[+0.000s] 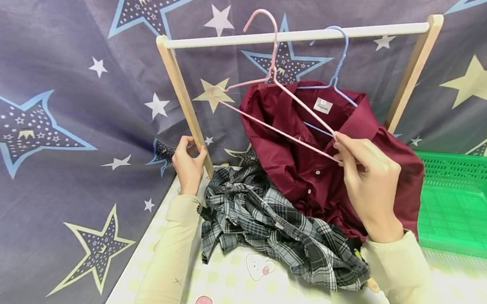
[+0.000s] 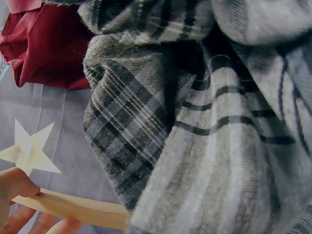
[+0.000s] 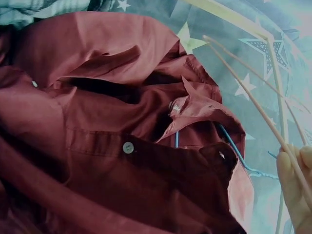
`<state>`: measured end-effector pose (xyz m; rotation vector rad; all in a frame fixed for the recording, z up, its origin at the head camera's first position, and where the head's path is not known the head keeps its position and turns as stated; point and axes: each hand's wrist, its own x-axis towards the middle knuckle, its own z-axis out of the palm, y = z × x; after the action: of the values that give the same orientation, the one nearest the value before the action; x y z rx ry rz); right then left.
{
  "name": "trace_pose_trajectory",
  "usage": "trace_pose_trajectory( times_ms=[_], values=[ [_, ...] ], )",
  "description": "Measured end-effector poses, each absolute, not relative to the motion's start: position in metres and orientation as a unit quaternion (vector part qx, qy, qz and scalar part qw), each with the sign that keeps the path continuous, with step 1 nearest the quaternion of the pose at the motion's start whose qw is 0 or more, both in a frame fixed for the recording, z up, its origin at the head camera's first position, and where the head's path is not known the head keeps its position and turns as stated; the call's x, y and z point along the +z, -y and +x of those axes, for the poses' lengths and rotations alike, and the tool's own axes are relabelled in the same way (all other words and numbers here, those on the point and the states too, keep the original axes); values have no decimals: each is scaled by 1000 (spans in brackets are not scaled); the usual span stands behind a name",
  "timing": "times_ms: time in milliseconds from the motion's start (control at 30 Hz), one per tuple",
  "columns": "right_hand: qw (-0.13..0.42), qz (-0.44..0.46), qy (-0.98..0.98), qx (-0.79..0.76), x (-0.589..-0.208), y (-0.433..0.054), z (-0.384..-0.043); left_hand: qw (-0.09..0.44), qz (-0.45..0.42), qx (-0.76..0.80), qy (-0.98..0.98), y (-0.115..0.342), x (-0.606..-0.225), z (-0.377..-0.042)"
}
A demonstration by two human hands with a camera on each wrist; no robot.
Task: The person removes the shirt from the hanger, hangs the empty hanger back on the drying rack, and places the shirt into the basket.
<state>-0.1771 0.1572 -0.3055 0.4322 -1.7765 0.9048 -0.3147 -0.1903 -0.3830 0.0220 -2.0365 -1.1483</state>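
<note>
Far left, starred curtain point(image 1: 58, 61) is hanging as backdrop. Left hand point(image 1: 188, 166) is holding the left post of the wooden rack point(image 1: 183, 99), low down, thumb on one side and fingers round the other; probably steadying a light frame.

Plaid garment point(image 1: 272, 218) is lying crumpled on the table point(image 1: 230, 292), at the foot of that post and in front of the red shirt's lower part.

Pink hanger point(image 1: 274, 52) is carrying no garment. It is slanting in front of the rack, hook curving above the white rail point(image 1: 236, 39); whether it is bearing on the rail, cannot tell. Its far end is pointing left, over the gap beside the red shirt.

Red shirt point(image 1: 327, 194) is hanging on the blue hanger point(image 1: 340, 63), whose hook is going over the rail, apparently taking the weight at the collar. White label point(image 1: 323, 106) is showing inside that collar: a small reddish mark above dark lettering, too small to read. No other writing is showing legibly.

Right hand point(image 1: 370, 184) is pinching the pink hanger's near corner between thumb and fingers, seemingly to control its tilt.

Far right, green basket point(image 1: 457, 170) is sitting beyond the shirt.
</note>
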Motion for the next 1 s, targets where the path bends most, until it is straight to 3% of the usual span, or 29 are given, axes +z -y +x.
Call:
trace_pose_trajectory(
  times_ms=[1000],
  values=[
    [451,188,795,359,-319,-153,-195,394,18,-454,799,189,-385,-316]
  ],
)
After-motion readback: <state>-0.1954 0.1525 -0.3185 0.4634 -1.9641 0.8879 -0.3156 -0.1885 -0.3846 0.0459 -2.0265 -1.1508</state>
